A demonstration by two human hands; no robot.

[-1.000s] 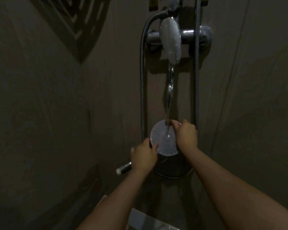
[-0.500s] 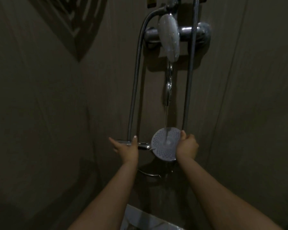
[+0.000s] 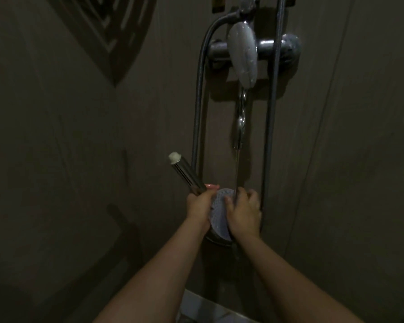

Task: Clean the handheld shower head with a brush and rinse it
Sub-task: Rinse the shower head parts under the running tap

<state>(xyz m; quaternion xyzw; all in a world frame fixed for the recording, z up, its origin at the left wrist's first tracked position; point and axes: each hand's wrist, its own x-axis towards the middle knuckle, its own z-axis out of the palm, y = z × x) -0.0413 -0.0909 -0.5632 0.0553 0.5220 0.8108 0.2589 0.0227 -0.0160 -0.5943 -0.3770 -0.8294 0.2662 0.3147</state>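
head view, dim shower corner, looking down along both forearms. the shower head, a round pale face full of small holes, is sitting low in the middle of the frame, held between both hands, face turned up toward the camera. its chrome handle is sticking up and to the left, ending in a pale cap. the left hand is gripping the handle right where it joins the head, fingers curling round it. the right hand is lying over the right part of the face, fingers bent and pressing on the holes; whether it is holding anything small underneath, cannot tell. no brush is showing anywhere.

a thin stream of water is falling from the spout of the wall tap and landing on the face just beside the right fingers. a metal hose is looping down the wall behind.

judgement: the rinsing step is in hand, with fingers rubbing the face under the stream. next move is likely calling for tilting or turning the head so water is reaching the covered part, while keeping the left grip firm on a wet handle.
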